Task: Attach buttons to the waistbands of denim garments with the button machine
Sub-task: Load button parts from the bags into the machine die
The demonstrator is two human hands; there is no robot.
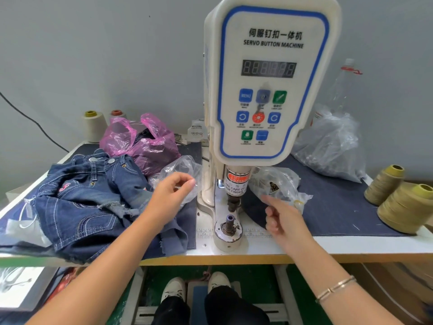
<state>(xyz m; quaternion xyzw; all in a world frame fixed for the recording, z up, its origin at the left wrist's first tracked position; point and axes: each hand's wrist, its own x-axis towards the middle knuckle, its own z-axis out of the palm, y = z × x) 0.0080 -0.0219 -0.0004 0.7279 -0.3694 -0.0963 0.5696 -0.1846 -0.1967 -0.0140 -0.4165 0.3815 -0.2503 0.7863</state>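
Your left hand [172,192] hovers above the worktop [351,245] with its fingers [187,182] loosely curled, thumb and forefinger close together; whether they pinch anything is too small to tell. It sits in front of a clear bag [180,168]. Your right hand [281,219] hangs just right of the machine [271,78], fingers bent inward, holding nothing that shows, near a second clear bag [278,184]. The machine's lower die [229,222] stands bare between your hands. The jeans [86,195] lie heaped on the left of the worktop, buttons [111,161] visible on the waistbands at the back. A pink bag [140,141] sits behind them; thread cones [403,207] stand at the far right. Your feet [196,289] rest on the pedal [199,290] below.
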